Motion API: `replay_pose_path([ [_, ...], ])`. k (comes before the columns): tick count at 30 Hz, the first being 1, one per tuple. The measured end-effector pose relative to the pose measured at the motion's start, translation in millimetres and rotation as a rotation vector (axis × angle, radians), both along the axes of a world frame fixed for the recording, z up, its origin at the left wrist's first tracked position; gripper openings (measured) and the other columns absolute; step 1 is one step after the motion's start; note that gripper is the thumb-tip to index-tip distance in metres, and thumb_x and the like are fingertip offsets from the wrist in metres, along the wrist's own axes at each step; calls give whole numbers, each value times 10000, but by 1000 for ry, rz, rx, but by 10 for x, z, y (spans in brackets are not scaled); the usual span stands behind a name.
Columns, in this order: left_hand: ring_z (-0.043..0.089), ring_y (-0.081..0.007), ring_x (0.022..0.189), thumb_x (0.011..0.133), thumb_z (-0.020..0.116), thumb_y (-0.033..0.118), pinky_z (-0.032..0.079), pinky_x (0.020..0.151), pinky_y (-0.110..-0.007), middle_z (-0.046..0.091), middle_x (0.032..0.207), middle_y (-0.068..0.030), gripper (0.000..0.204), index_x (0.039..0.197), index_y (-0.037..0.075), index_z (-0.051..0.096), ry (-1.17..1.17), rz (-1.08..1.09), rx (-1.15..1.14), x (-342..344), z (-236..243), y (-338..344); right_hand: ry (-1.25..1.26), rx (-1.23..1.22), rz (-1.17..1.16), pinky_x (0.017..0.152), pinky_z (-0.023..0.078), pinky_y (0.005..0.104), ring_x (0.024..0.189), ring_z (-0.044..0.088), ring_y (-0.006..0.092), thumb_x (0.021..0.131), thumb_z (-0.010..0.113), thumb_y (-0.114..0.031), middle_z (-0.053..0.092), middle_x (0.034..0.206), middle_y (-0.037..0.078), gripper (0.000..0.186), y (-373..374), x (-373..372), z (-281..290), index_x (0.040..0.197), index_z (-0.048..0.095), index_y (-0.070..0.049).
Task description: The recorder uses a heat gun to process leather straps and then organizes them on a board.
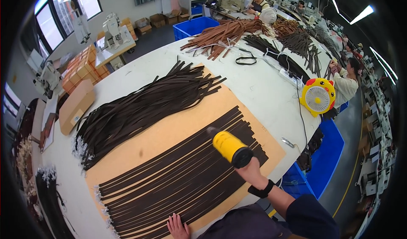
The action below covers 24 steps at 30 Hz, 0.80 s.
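My right hand (pixel 251 172), with a black band on its wrist, is wrapped round a yellow and black heat gun (pixel 229 145). The gun's dark nozzle points away to the left, over a row of dark brown straps (pixel 178 175) laid side by side. White thread-like tufts gather at the straps' left ends. Low in the picture, my left hand (pixel 178 227) rests with fingers spread on the nearest straps. Both straps and hand lie over a tan sheet (pixel 148 148). Beyond the row sits a loose heap of similar dark straps (pixel 140 101), also with white tufts at the left.
On the white table (pixel 144 67) lie brown strap bundles (pixel 229 33), a yellow cartoon-shaped fan (pixel 318 98), a power strip (pixel 290 76) with cables and a small metal tool (pixel 288 142). Blue bins (pixel 328 154) stand right of the table. Co-workers sit farther off.
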State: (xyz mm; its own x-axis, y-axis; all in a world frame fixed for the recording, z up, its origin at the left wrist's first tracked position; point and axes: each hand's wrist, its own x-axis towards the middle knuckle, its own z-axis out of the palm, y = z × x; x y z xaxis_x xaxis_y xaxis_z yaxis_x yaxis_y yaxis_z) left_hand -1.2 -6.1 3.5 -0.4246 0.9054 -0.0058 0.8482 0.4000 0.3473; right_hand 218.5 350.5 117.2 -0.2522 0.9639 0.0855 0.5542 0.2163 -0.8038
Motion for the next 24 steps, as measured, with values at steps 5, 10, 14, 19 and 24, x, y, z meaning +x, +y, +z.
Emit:
replay_pose_path([
  [5, 326, -366, 1441, 952, 535, 221, 226, 1190, -506, 388, 1555, -146, 570, 1481, 48, 411, 29, -14, 32, 27, 3, 21, -64, -129, 141, 738, 554, 448, 859, 677, 404, 771, 763, -281, 699, 852, 200, 304, -260, -218, 327, 965, 700, -55],
  [10, 323, -358, 1448, 956, 542, 223, 232, 1187, -504, 386, 1561, -128, 568, 1485, 60, 412, 25, -6, 49, 16, -43, 59, -86, -3, -55, 721, 553, 447, 861, 682, 394, 754, 766, -246, 702, 864, 197, 314, 166, 160, 195, 983, 690, -45],
  [14, 326, -351, 1449, 954, 548, 238, 236, 1185, -504, 389, 1561, -121, 579, 1490, 68, 410, 50, -10, 46, 25, -109, 20, -43, -10, -146, 734, 555, 447, 879, 685, 389, 743, 761, -216, 705, 890, 203, 308, 132, 130, 123, 984, 687, -40],
  [19, 326, -350, 1449, 954, 554, 256, 241, 1180, -510, 390, 1560, -129, 587, 1491, 71, 410, 38, -15, 60, -3, -181, -55, -115, -267, 262, 764, 550, 441, 901, 674, 398, 760, 757, -241, 705, 927, 197, 379, -342, -281, 293, 1083, 664, -64],
  [24, 332, -353, 1445, 950, 562, 244, 245, 1178, -511, 391, 1560, -129, 576, 1480, 68, 424, 17, 4, 53, 17, -44, 48, -143, -76, 72, 710, 550, 434, 872, 681, 378, 799, 749, -306, 703, 887, 177, 346, -83, -59, 289, 1045, 678, -74],
])
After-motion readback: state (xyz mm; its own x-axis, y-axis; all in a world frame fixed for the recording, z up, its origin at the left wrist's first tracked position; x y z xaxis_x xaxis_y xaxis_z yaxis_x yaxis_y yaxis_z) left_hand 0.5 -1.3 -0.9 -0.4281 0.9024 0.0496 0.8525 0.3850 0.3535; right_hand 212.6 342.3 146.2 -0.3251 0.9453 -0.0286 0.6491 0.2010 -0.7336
